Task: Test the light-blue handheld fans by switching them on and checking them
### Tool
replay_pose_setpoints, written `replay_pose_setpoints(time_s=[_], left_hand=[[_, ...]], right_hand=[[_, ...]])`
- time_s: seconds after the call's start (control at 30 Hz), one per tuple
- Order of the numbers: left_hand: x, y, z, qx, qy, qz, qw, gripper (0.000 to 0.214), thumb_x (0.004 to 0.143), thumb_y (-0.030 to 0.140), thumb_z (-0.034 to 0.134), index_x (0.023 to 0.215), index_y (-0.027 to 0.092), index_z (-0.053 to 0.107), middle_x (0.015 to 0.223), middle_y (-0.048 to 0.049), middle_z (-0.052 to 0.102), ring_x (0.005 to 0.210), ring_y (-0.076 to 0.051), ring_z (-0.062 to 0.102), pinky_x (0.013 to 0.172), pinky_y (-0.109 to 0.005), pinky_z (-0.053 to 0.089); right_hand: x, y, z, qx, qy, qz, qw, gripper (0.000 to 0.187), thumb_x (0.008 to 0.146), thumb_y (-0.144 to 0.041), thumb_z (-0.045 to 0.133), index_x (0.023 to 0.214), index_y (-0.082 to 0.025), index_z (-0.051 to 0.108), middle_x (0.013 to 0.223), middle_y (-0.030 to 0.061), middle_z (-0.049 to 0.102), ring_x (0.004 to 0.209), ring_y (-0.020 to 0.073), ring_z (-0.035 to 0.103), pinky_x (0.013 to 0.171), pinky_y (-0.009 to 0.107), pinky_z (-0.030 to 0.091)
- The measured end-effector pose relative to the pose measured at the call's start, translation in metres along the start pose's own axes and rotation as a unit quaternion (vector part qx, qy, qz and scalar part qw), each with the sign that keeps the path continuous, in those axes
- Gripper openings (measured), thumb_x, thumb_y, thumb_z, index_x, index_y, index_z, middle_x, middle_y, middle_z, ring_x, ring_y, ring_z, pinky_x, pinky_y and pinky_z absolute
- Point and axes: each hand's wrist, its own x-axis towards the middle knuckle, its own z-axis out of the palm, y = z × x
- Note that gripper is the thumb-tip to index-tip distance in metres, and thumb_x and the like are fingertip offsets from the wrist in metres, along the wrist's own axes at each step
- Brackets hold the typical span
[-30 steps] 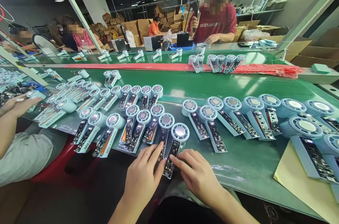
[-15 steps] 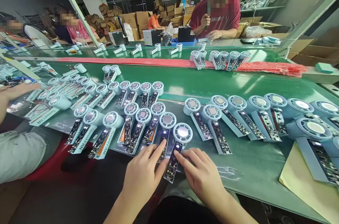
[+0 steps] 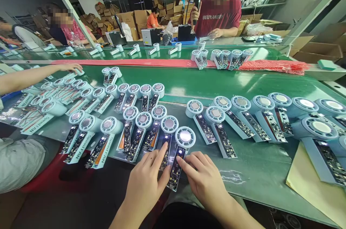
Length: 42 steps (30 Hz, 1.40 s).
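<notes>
Right in front of me lies a light-blue handheld fan [image 3: 185, 136], its round head away from me and a bare circuit board along its handle, with a small white light lit. My right hand [image 3: 205, 175] touches that board near its top with the index finger, the other fingers loosely bent. My left hand [image 3: 147, 175] is spread at the left, its index fingertip on the board of the neighbouring fan [image 3: 169, 124] and its thumb at the near fan's left edge. Neither hand grips a fan. The second board is partly hidden by my left hand.
Several more open fans [image 3: 143, 120] stand left, and another group [image 3: 262, 102] right. A yellow sheet [image 3: 310, 189] lies at the right edge. Beyond runs a green conveyor belt [image 3: 216, 81] with red wrap [image 3: 151, 64]. A co-worker's arm [image 3: 35, 76] reaches in from the left.
The view has shifted slightly. My hands stay at the same two fans. At the left, the co-worker's arm has moved farther out over the fans; the person opposite has raised a hand.
</notes>
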Motion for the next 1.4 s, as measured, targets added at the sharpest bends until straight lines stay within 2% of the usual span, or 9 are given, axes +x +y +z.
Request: replay_pose_setpoints(time_s=[0.33, 0.47, 0.57, 0.83, 1.1, 1.4], left_hand=[[0.004, -0.003, -0.004, -0.027, -0.019, -0.013, 0.999, 0.052, 0.088, 0.033, 0.047, 0.138, 0.028, 0.035, 0.111, -0.0020, 0.064, 0.102, -0.020, 0.060, 0.077, -0.029, 0.054], [0.004, -0.004, -0.004, -0.026, -0.015, -0.010, 1.000, 0.051, 0.087, 0.033, 0.048, 0.136, 0.027, 0.037, 0.109, -0.0034, 0.065, 0.102, -0.020, 0.060, 0.076, -0.029, 0.054], [0.004, -0.004, -0.003, -0.017, -0.008, -0.011, 1.000, 0.051, 0.087, 0.032, 0.048, 0.136, 0.028, 0.037, 0.109, -0.0028, 0.065, 0.102, -0.020, 0.060, 0.074, -0.029, 0.055], [0.004, -0.004, -0.001, -0.034, -0.005, -0.019, 0.999, 0.051, 0.087, 0.030, 0.048, 0.136, 0.030, 0.036, 0.109, -0.0013, 0.064, 0.102, -0.019, 0.060, 0.076, -0.029, 0.055], [0.004, -0.005, 0.001, -0.112, -0.032, -0.044, 0.992, 0.049, 0.087, 0.028, 0.049, 0.135, 0.029, 0.038, 0.108, -0.0030, 0.062, 0.096, -0.018, 0.062, 0.079, -0.028, 0.054], [0.005, -0.004, 0.000, -0.118, -0.036, -0.055, 0.991, 0.050, 0.087, 0.026, 0.049, 0.135, 0.031, 0.037, 0.105, -0.0027, 0.060, 0.096, -0.018, 0.062, 0.076, -0.028, 0.054]], right_hand=[[0.003, 0.001, 0.000, -0.003, 0.007, 0.006, 1.000, 0.036, 0.081, -0.002, 0.043, 0.108, -0.018, 0.060, 0.082, 0.0061, 0.061, 0.075, 0.0185, 0.050, 0.061, 0.030, 0.039], [0.003, 0.002, 0.000, -0.010, 0.032, 0.000, 0.999, 0.035, 0.083, -0.003, 0.043, 0.108, -0.019, 0.060, 0.088, 0.0077, 0.061, 0.093, 0.0213, 0.055, 0.068, 0.030, 0.046], [0.004, 0.005, -0.001, -0.016, 0.025, 0.005, 1.000, 0.034, 0.084, -0.004, 0.043, 0.110, -0.019, 0.060, 0.092, 0.0095, 0.061, 0.098, 0.0227, 0.056, 0.072, 0.032, 0.051], [0.010, 0.017, -0.003, 0.035, -0.007, 0.007, 0.999, 0.036, 0.084, -0.003, 0.043, 0.114, -0.016, 0.059, 0.093, 0.0107, 0.060, 0.098, 0.0226, 0.055, 0.073, 0.032, 0.054], [0.011, 0.019, -0.002, 0.044, -0.001, 0.014, 0.999, 0.039, 0.083, 0.000, 0.041, 0.111, -0.017, 0.060, 0.092, 0.0101, 0.059, 0.094, 0.0216, 0.055, 0.071, 0.031, 0.054], [0.012, 0.019, -0.002, 0.055, 0.009, 0.016, 0.998, 0.041, 0.081, 0.002, 0.039, 0.110, -0.018, 0.061, 0.090, 0.0098, 0.058, 0.090, 0.0209, 0.055, 0.067, 0.030, 0.052]])
